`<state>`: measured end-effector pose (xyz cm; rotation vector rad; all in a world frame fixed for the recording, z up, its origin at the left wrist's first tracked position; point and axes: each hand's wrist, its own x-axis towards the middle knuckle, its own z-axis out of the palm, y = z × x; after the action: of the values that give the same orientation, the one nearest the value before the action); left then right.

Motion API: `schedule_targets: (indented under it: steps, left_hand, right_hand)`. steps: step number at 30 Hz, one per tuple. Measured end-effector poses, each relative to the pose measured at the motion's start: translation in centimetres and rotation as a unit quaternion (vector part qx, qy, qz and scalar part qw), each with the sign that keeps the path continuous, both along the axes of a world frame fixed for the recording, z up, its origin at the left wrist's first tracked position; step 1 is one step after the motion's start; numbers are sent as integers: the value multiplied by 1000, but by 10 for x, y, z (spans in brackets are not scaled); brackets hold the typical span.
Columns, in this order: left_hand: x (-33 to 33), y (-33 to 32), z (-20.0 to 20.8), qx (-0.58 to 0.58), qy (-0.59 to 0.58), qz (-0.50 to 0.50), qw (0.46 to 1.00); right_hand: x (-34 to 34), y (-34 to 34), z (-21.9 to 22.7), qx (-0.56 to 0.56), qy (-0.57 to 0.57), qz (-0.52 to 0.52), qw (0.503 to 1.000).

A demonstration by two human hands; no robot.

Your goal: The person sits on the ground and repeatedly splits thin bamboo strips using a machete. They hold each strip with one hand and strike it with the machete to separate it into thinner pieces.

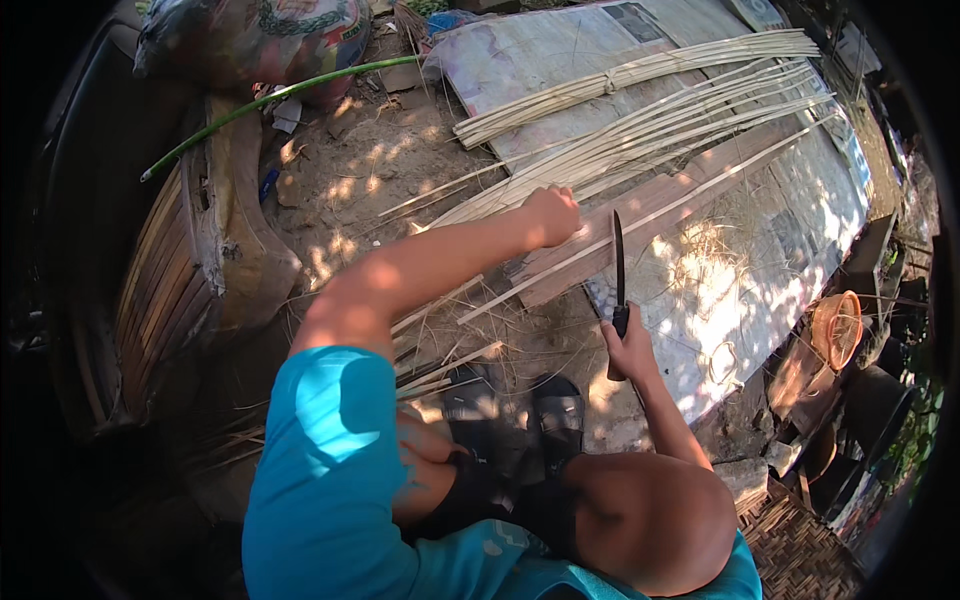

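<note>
My right hand (634, 346) grips the dark handle of a knife (619, 262), its narrow blade pointing away from me. The blade crosses a long pale bamboo strip (710, 188) that lies slantwise over a flat wooden board (560, 278). My left hand (553, 216) is closed in a fist left of the blade, over the board's near left part. What its fingers hold, if anything, is hidden. Beyond the fist, several loose bamboo strips (660, 130) fan out across a pale sheet, and farther back lies a tied bundle of strips (640, 80).
The pale sheet (690, 310) covers the ground ahead and right. To the left stand a curved slatted wooden piece (240, 250) and a green stalk (250, 106), with a stuffed sack (255, 45) behind. An orange basket (836, 330) sits at the right. My sandalled feet (558, 415) are below.
</note>
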<state>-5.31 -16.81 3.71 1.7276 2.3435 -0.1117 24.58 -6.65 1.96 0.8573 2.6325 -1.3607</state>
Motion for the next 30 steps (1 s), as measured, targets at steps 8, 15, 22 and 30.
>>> schedule_targets:
  steps: [8, 15, 22, 30]
  left_hand:
    - [97, -199, -18, 105, -451, 285, 839]
    - [129, -238, -7, 73, -391, 368, 840]
    - [131, -231, -12, 14, -204, 345, 916]
    - [126, -234, -27, 24, -290, 332, 897]
  right_hand:
    - [-14, 7, 7, 218, 19, 94, 971]
    - [-28, 137, 2, 292, -22, 5, 956]
    - [-14, -61, 10, 221, 94, 237, 941]
    - [-16, 142, 5, 300, 4, -94, 949]
